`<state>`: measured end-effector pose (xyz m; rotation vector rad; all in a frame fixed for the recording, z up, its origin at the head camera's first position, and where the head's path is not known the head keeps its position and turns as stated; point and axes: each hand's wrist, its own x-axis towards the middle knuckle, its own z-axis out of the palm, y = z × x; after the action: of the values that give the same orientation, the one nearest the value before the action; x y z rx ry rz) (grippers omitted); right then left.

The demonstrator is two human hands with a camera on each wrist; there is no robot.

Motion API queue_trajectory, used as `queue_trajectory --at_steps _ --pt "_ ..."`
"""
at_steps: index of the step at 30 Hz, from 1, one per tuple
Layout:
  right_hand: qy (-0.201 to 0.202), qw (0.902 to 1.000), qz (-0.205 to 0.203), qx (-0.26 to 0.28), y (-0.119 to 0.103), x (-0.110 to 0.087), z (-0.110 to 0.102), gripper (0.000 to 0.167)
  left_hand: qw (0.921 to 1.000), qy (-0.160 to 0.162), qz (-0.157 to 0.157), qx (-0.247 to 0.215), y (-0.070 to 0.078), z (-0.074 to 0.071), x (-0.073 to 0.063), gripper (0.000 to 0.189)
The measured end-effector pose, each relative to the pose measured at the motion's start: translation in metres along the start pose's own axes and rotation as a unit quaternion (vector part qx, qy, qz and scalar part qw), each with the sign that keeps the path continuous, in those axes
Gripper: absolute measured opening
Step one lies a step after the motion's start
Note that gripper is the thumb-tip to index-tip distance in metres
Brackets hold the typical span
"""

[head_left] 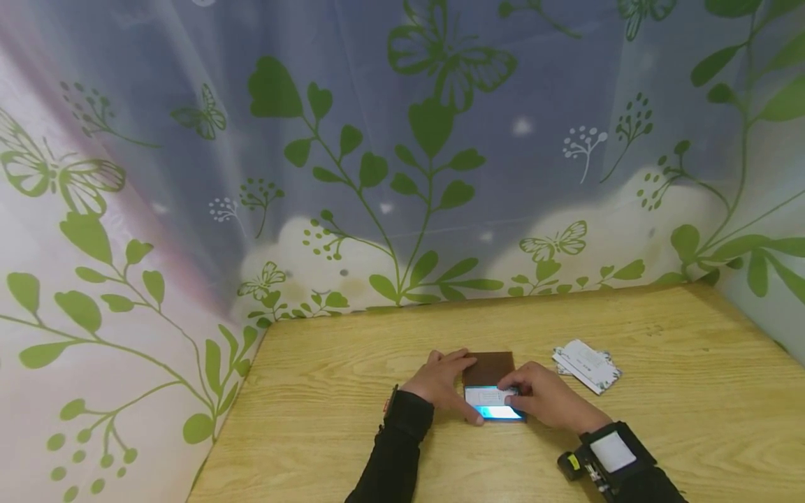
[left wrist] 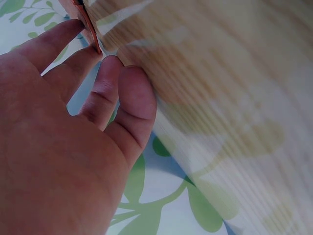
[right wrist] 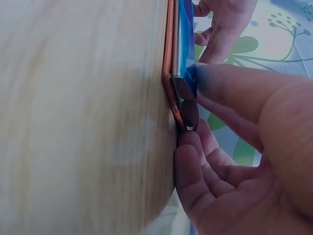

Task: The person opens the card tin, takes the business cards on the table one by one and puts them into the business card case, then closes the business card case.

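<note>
Lying open, brown case (head_left: 489, 367), left hand (head_left: 438, 386) spread along its left edge, right hand (head_left: 546, 397) pinching white card (head_left: 483, 396).

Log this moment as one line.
left hand: on left edge of brown case | right hand: touches white card at case | loose cards: on table, right of case

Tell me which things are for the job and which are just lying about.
In the job:
brown, rectangular leather-look case, open
white, rectangular printed card on it
left hand, touching the case
right hand, at the card

Lying about, it seems:
white, rectangular leaf-patterned cards, piled loosely, untouched (perhaps related)
</note>
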<state>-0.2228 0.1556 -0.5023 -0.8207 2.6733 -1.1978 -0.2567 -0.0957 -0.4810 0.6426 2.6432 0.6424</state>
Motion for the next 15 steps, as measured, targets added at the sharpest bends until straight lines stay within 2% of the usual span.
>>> queue_trajectory --at_steps 9,13,15 --pt "0.003 1.0 0.006 0.004 0.0012 -0.0017 0.0013 0.02 1.0 0.001 0.004 -0.002 -0.0001 -0.0003 -0.0008 0.111" --pt "0.008 0.9995 0.031 0.002 0.0 -0.0003 0.002 0.032 1.0 0.002 0.008 -0.002 -0.0008 -0.0005 -0.0003 0.111" --pt "0.023 0.9985 0.05 0.0 -0.0011 0.0005 0.0024 0.035 0.9999 0.002 0.01 -0.002 -0.0011 -0.0006 0.0 0.111"
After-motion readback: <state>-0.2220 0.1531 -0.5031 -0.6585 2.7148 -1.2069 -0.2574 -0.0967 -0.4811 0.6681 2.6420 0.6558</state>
